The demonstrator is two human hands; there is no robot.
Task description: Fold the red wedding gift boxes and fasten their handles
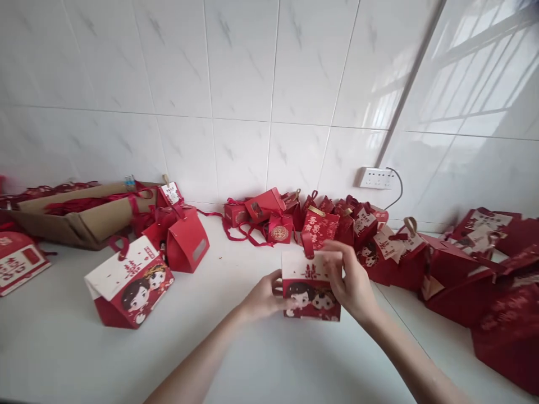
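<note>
Between my two hands is a red and white gift box (310, 274) with two cartoon faces and a red ribbon loop on top. My left hand (267, 296) grips its left side, with the thumb across the lower front and the other fingers partly hidden behind. My right hand (350, 280) holds the upper right corner, fingers bent over the top edge. A matching gift box (133, 280) stands on the white table to the left, its ribbon loop upright. Behind that one is a plain red box (188, 240) with a small window.
A cardboard carton (84, 221) of red ribbons lies at the back left. Several small red boxes (265, 206) and loose ribbon line the tiled wall. More red gift boxes (452, 275) crowd the right side. A white power strip (376, 178) with a cable sits on the wall.
</note>
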